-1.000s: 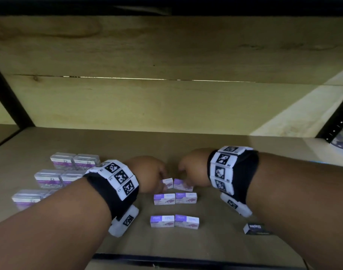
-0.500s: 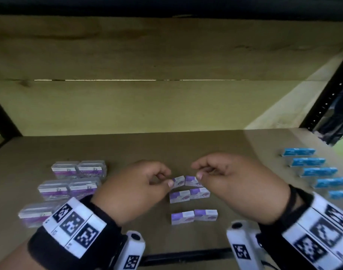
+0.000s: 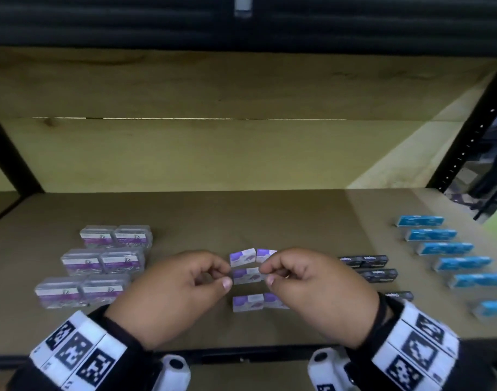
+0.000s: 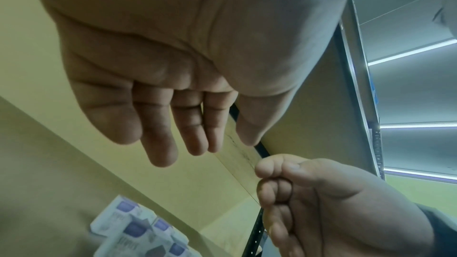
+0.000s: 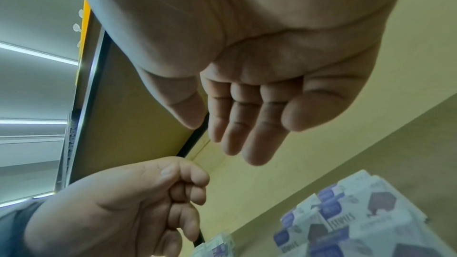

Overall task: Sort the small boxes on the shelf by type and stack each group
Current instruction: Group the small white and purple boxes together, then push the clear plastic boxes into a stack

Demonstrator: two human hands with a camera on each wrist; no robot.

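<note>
Small purple-and-white boxes [image 3: 243, 256] lie in three rows of two in the middle of the brown shelf [image 3: 269, 215]. My left hand [image 3: 223, 276] and right hand [image 3: 267, 274] hover side by side over the middle row, thumbs and forefingers nearly meeting. Both hands have loosely curled fingers and hold nothing. The left wrist view shows my left hand [image 4: 231, 145] empty above the boxes [image 4: 133, 230]. The right wrist view shows my right hand [image 5: 204, 132] empty above the boxes [image 5: 358, 218].
Clear plastic boxes with purple labels [image 3: 100, 261] stand in pairs at the left. Black boxes [image 3: 374, 266] lie right of my hands, and a row of blue boxes [image 3: 450, 255] runs along the far right. Black uprights [image 3: 467, 136] frame the shelf.
Both hands have drawn back toward me from the far pair of purple-and-white boxes and now hover over the middle row. My view has shifted, bringing the blue and black boxes in.
</note>
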